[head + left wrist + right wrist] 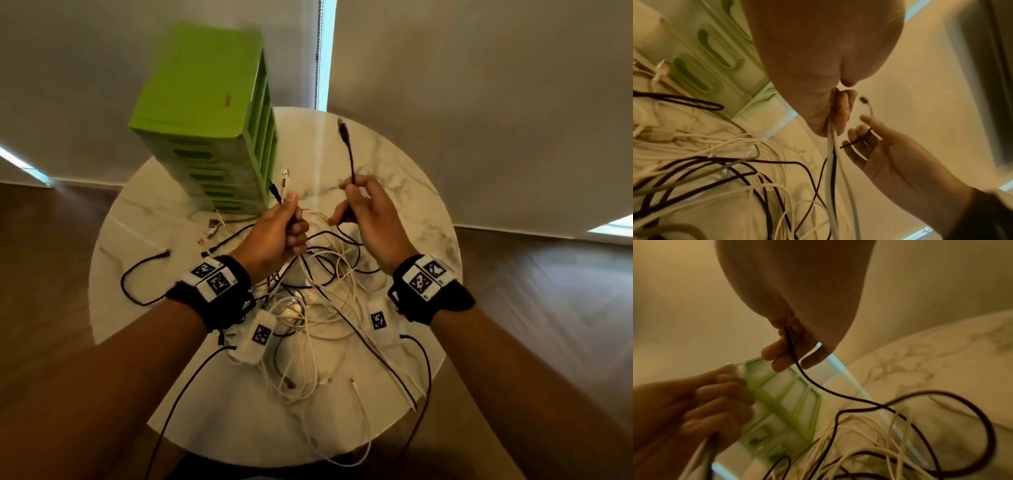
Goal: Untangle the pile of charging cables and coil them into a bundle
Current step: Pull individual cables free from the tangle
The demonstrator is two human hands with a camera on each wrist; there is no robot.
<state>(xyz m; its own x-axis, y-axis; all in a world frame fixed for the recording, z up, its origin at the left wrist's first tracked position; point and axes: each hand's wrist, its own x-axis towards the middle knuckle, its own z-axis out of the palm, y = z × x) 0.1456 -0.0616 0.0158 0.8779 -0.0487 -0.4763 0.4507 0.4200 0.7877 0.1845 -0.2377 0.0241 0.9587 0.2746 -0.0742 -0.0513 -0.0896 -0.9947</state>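
Most of the tangled pile of black and white charging cables (pixel 318 301) lies knotted on the round marble counter (pixel 394 164), so the job looks barely begun. Left hand (pixel 277 233) grips several gathered cable ends in its fist; right hand (pixel 366 212) pinches one black cable (pixel 347 150) upright. No coiled bundle exists yet.

Both my forearms reach fwd over the table (pixel 394 164), wrists strapped w/ black bands. My left hand (pixel 277 229) is fisted above the table centre, thumb up, gripping a few cable ends (pixel 281 186). My right hand (pixel 368 214) is just beside it, same height, pinching a black cable (pixel 349 154) upright btwn thumb & fingers.
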